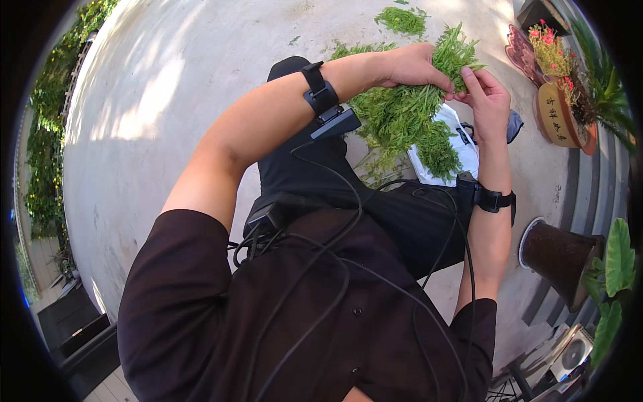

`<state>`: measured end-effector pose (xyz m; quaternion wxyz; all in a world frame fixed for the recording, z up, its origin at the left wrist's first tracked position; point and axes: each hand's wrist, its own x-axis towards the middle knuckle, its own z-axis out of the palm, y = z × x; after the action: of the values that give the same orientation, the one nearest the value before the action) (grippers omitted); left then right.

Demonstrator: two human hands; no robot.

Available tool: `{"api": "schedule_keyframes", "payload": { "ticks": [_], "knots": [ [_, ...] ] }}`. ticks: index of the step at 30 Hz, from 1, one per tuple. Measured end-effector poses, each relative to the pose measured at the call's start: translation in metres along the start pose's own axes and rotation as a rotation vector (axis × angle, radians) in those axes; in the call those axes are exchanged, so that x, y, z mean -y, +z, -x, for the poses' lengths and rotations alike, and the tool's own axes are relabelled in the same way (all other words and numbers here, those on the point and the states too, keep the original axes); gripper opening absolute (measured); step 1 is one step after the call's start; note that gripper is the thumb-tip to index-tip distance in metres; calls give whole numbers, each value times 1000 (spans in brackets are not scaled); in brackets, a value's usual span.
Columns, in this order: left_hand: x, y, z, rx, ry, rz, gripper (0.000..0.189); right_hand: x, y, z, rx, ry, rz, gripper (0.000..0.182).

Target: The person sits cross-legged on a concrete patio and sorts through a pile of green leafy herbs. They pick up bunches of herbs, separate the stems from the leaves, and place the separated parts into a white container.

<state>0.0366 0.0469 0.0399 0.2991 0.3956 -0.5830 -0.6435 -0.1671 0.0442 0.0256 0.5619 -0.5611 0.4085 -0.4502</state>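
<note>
My left hand [413, 66] reaches across to the right and is closed round a bunch of feathery green leaves [454, 47]. Leaf tips stick up above the fist, while stems and more fronds hang below it. Close beside it, my right hand [486, 95] pinches part of the same bunch between thumb and fingers. Its fingertips are partly hidden by leaves. Beneath both hands, a heap of the same greens [397, 118] spreads between my knees, partly over a white plastic bag [438, 168] bearing dark print.
Small leaf piles lie on the concrete floor [201, 65], one pile [402, 20] farther out. At right stand a flowerpot [555, 115] with red flowers, a tilted-looking dark pot [560, 251] and steps [577, 196]. Black cables [346, 211] run over my lap to wrist-strapped devices [336, 123].
</note>
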Motion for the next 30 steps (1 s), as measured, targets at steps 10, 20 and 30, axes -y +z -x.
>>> {"api": "schedule_keyframes", "payload": {
  "ticks": [10,20,30],
  "knots": [
    [37,-18,-21,-148,-63,38,34,-25,-7,-4,15,102,46,24],
    [45,-12,-30,-75,-54,77,33,-30,-16,-2,65,146,133,21],
    [81,-29,-26,-124,-131,312,29,-53,-26,1,87,125,405,23]
  ]
}}
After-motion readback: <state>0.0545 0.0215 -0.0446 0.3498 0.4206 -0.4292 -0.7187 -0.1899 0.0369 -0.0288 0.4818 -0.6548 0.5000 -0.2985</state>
